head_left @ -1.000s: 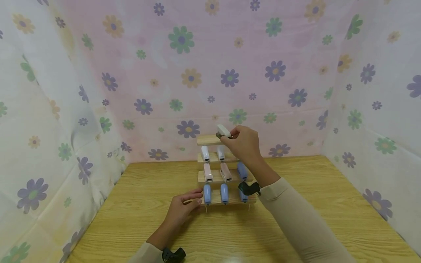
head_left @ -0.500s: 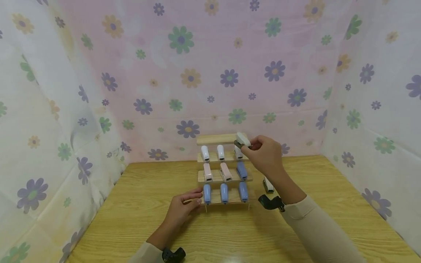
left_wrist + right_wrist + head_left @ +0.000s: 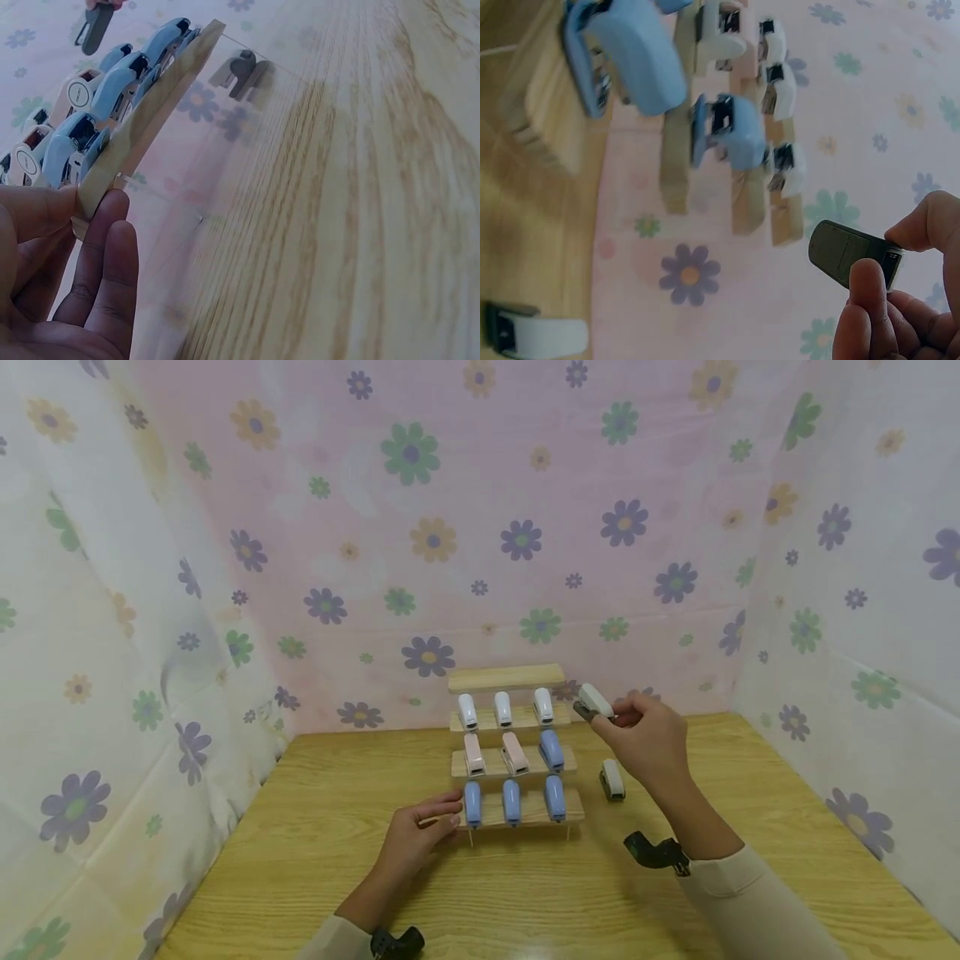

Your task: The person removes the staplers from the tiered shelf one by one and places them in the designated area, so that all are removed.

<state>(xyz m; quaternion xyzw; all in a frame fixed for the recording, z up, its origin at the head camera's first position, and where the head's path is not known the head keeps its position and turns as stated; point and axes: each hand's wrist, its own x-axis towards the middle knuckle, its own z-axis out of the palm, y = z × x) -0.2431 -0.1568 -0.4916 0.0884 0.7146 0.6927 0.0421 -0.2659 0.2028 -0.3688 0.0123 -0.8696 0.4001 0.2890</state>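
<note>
Between the fingertips of my right hand [image 3: 651, 739] is a small white stapler [image 3: 596, 702], held in the air right of the rack; its dark underside shows in the right wrist view. With my left hand [image 3: 412, 835] I pinch the left end of the bottom board of a tiered wooden rack [image 3: 154, 112]. On the rack stand blue staplers [image 3: 512, 802] along the lowest board and white staplers [image 3: 502, 709] on the third. The second board carries two pink staplers [image 3: 514, 753] and one blue stapler [image 3: 552, 750]. The top board [image 3: 507, 677] bears nothing.
Another white stapler [image 3: 612, 780] with a dark base lies on the wood-grain table [image 3: 345, 777], right of the rack. Flower-patterned cloth [image 3: 480, 493] hangs behind and on both sides. Thin clear legs [image 3: 172, 199] hold up the rack's bottom board.
My right hand has moved from the top board rightward and down, carrying the white stapler away from the rack. My left hand stays at the rack's lower left corner.
</note>
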